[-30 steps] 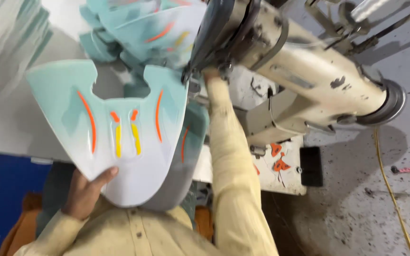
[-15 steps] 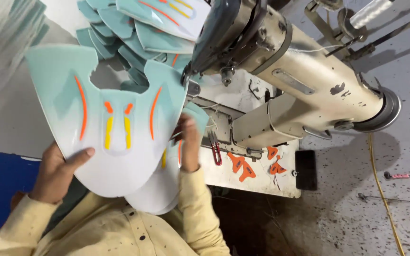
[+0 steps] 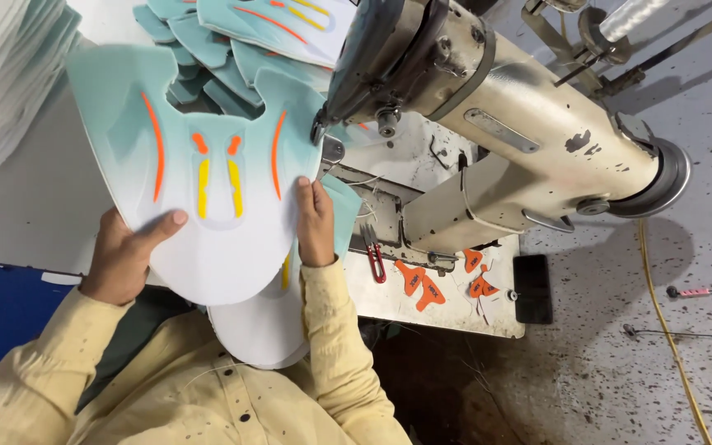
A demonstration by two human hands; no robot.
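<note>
1. Nearest the camera, two pale yellow sleeves [image 3: 166,387] come up from the bottom edge, speckled with dark spots.
2. Left hand [image 3: 125,255] grips the lower left edge of a mint-and-white shoe upper panel [image 3: 208,189]; the thumb lies flat across its white face, the other fingers are curled behind it, out of sight.
3. Right hand [image 3: 315,227] clamps the panel's right edge, thumb on the front, fingers tucked behind and pressed together as far as can be seen.
4. The panel is held up in the air in front of the chest, above the desk edge, its two rounded wings pointing away from the person. Orange curved stripes and two yellow bars mark its middle.
5. A second white piece [image 3: 261,325] hangs under the panel, showing below it near the right wrist; a teal piece peeks out beside the right hand.
6. On the white desk [image 3: 422,305], just right of the right hand, lie red thread snips [image 3: 375,262] and a few orange cut-out shapes [image 3: 420,284].
7. Beyond them sits a cream industrial sewing machine [image 3: 521,140], paint chipped, its dark head just beside the panel's right wing.
8. Farther back, more mint panels [image 3: 274,33] are heaped on the desk; a white stack [image 3: 2,74] stands at the far left.
9. Right side: stained concrete floor [image 3: 686,363] with a yellow cable [image 3: 669,330].
</note>
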